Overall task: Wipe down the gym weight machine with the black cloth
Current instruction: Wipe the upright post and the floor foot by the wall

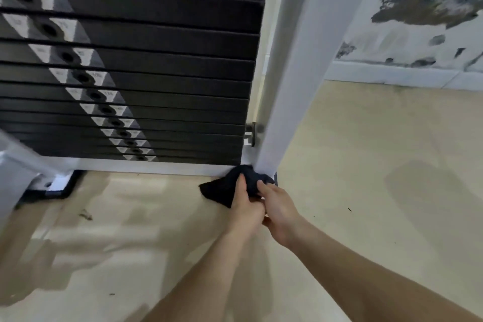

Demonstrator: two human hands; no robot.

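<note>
Pressing a bunched black cloth (222, 191) against the foot of the white upright post (287, 86) of the weight machine, both hands sit low in the centre of the frame. Left hand (245, 205) grips the cloth from the left, with one finger running up over the fabric; its other fingers are mostly hidden. Right hand (281, 208) is just beside it, touching it, with fingers curled into the cloth's right side. The cloth touches the post's base and the white bottom bar (156, 165), and a loose corner lies on the beige floor (366, 191). The black weight stack (170, 73) fills the upper left, its plates bearing white labels and pin holes running diagonally down. A metal bolt bracket (252, 133) sits between stack and post, above the cloth. A black rubber foot pad (62, 189) is at lower left under the frame. The wall (418, 34) at upper right has peeling, dark-patched paint. Both forearms enter from the bottom edge.
</note>
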